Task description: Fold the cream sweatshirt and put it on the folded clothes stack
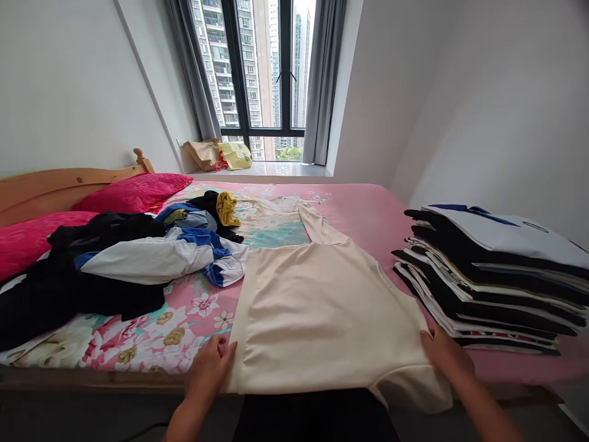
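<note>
A cream shirt point(317, 307) lies spread sideways across the near edge of the bed, its hem to the left and its neck end to the right. One sleeve stretches away toward the window; the other droops over the front edge. My left hand point(211, 368) pinches the hem at the near left corner. At the shoulder near the drooping sleeve, my right hand point(446, 353) grips the cloth, with some fingers hidden beneath it.
Rumpled black, white and blue clothes point(151, 258) lie heaped on the left. A tall stack of folded clothes point(497, 282) stands on the right. Red pillows point(138, 191) rest by the wooden headboard point(59, 190). Bags point(234, 155) sit on the windowsill.
</note>
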Motion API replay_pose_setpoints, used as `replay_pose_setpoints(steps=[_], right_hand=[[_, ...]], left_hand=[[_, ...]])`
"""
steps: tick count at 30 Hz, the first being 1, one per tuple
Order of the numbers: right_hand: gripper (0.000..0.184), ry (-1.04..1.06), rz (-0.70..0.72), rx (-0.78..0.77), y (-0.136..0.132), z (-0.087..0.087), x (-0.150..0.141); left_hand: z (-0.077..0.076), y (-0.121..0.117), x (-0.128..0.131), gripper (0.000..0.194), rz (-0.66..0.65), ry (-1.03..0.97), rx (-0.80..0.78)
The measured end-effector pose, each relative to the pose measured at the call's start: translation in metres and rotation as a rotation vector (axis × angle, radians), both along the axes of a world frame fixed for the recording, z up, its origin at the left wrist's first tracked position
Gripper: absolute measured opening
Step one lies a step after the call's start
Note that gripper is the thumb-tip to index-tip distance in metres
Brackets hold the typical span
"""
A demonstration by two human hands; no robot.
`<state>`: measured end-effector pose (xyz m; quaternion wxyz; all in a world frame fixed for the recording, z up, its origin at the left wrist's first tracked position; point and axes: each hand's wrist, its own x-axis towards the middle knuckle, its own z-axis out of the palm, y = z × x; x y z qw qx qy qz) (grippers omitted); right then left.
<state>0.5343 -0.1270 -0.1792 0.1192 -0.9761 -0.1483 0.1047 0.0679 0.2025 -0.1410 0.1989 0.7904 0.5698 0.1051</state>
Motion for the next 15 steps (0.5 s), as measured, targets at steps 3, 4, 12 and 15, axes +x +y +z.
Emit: replay_pose_setpoints(steps=[3, 4, 12, 15], right_hand=[[0.057, -0.033, -0.074, 0.004, 0.013, 0.003, -0.013], [0.060, -0.042, -0.093, -0.002, 0.015, 0.003, -0.016], [0.064, -0.060, -0.089, -0.023, 0.015, -0.006, -0.016], [0.063, -0.039, -0.118, -0.025, 0.013, -0.014, -0.009]], left_hand=[[0.010, 0.032, 0.026, 0.039, -0.083, -0.160, 0.221], [0.014, 0.046, 0.038, 0.039, -0.121, -0.191, 0.254], [0.021, 0.170, 0.151, 0.039, -0.335, -0.139, 0.227], [0.016, 0.210, 0.181, 0.037, -0.354, -0.078, 0.181]])
